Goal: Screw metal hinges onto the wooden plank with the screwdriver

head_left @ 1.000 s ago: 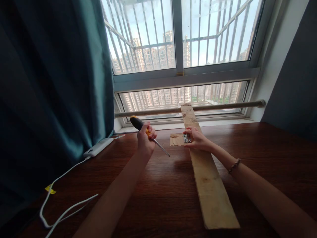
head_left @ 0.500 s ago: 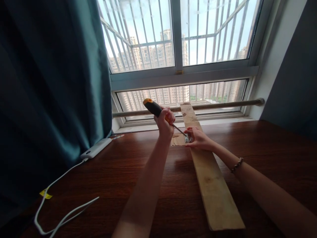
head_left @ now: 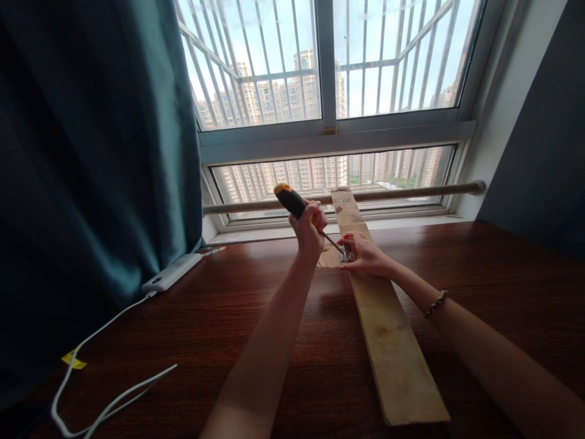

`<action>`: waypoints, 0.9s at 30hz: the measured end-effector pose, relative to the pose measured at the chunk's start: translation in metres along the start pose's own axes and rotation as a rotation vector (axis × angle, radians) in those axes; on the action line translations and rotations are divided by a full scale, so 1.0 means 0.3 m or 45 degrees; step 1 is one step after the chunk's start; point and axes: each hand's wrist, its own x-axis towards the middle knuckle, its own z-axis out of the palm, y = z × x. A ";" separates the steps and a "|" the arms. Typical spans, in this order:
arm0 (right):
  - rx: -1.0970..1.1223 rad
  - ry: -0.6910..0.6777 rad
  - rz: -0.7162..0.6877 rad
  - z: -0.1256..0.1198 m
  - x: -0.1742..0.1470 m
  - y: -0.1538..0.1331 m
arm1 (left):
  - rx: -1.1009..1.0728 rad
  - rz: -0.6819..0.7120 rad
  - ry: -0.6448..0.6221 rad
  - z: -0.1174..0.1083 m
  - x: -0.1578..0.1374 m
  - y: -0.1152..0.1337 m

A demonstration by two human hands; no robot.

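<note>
My left hand (head_left: 311, 227) is wrapped round a screwdriver (head_left: 291, 200) with a black and yellow handle. Its thin shaft slants down to the right, the tip meeting a small metal hinge (head_left: 343, 256) with what look like screws on it. Thumb and fingers of my right hand (head_left: 364, 254) are closed about that hinge from the right, over a long wooden board (head_left: 392, 332). Part of the hinge is hidden by the fingers. A short piece of wood or cardboard (head_left: 327, 258) sticks out to the left from the long board.
Beneath everything is a dark reddish wooden tabletop (head_left: 192, 323). On the left lie a white power strip (head_left: 172, 273), a white cable (head_left: 119, 399) and a yellow tag (head_left: 74, 359) beside a dark blue curtain (head_left: 98, 140). A horizontal pipe (head_left: 411, 192) crosses before the barred window.
The screwdriver handle and my left hand have shifted slightly right and tilted a little more upright. My right hand keeps its place at the hinge. The view has moved slightly.
</note>
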 end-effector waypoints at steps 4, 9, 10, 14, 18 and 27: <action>0.018 0.012 -0.012 0.003 -0.001 0.006 | 0.006 0.028 0.004 -0.001 0.002 -0.006; 0.052 0.005 -0.014 0.007 0.000 0.012 | 0.005 0.011 -0.013 -0.001 0.002 -0.010; 0.061 0.005 -0.016 0.007 -0.001 0.013 | 0.008 0.001 -0.032 -0.001 0.001 -0.008; 0.112 0.009 -0.007 0.009 -0.001 0.015 | 0.054 -0.039 -0.162 0.001 0.001 0.000; 0.097 0.001 0.003 0.011 -0.001 0.020 | 0.209 -0.007 -0.282 -0.005 0.012 0.000; 0.150 -0.010 0.023 0.018 -0.006 0.028 | 0.942 0.042 -0.412 -0.029 0.069 0.073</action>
